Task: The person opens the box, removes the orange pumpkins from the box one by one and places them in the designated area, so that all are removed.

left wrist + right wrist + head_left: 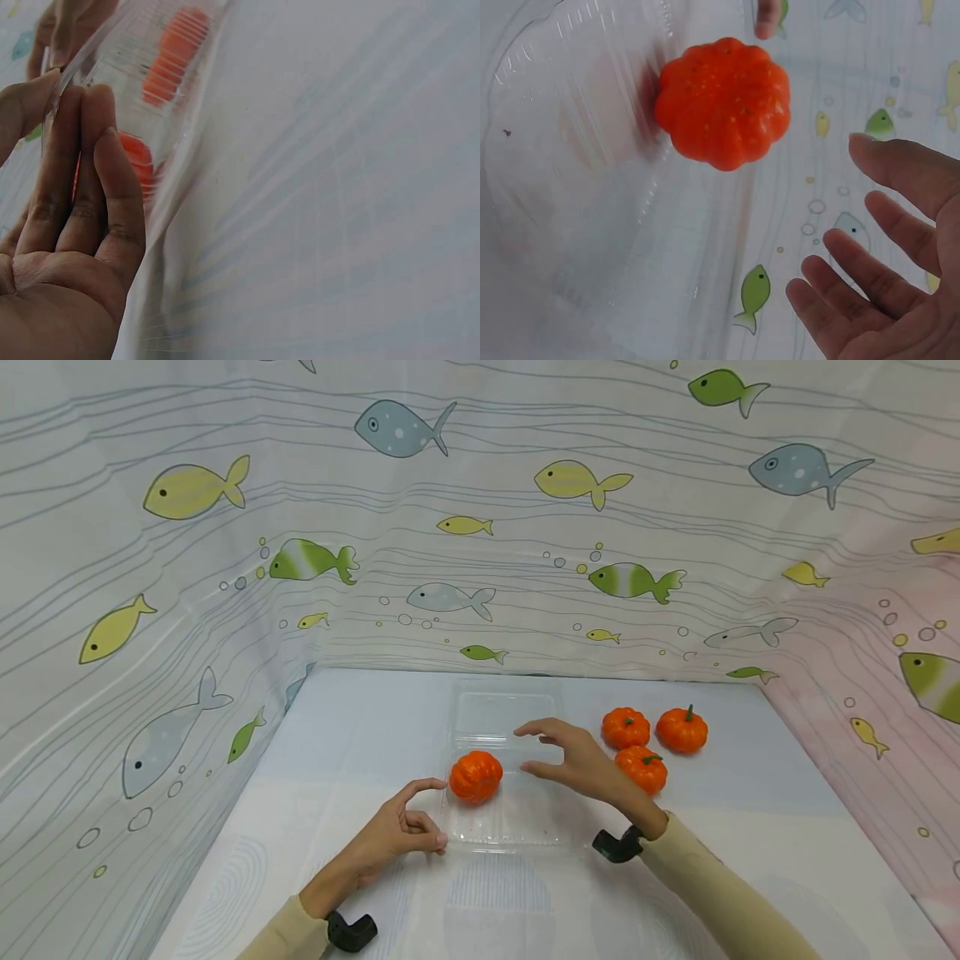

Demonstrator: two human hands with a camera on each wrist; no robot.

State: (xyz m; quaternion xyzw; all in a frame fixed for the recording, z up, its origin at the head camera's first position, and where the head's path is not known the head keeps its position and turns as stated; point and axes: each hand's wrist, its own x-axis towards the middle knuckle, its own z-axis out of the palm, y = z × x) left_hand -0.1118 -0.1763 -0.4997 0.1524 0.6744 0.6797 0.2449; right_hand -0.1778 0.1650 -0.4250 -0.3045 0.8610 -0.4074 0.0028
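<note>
A clear plastic clamshell box (pixel 525 827) lies with its lid (pixel 506 714) folded back, away from the person. One small orange pumpkin (pixel 476 777) sits in the left part of its base, no stem showing. At the box's left edge, my left hand (pixel 393 835) pinches the rim between thumb and fingertips; the left wrist view shows the plastic edge (pixel 64 82) there. My right hand (pixel 573 762) hovers over the right side of the box, thumb and fingers spread, holding nothing. The right wrist view shows those fingers (pixel 877 277) apart from the pumpkin (pixel 724 105).
Right of the box, three more pumpkins stand close together: one at the back left (pixel 626 727), one at the back right (pixel 682 731) and one in front (pixel 642 768), partly behind the right forearm. A fish-patterned curtain (pixel 525 543) encloses the white table (pixel 352 735).
</note>
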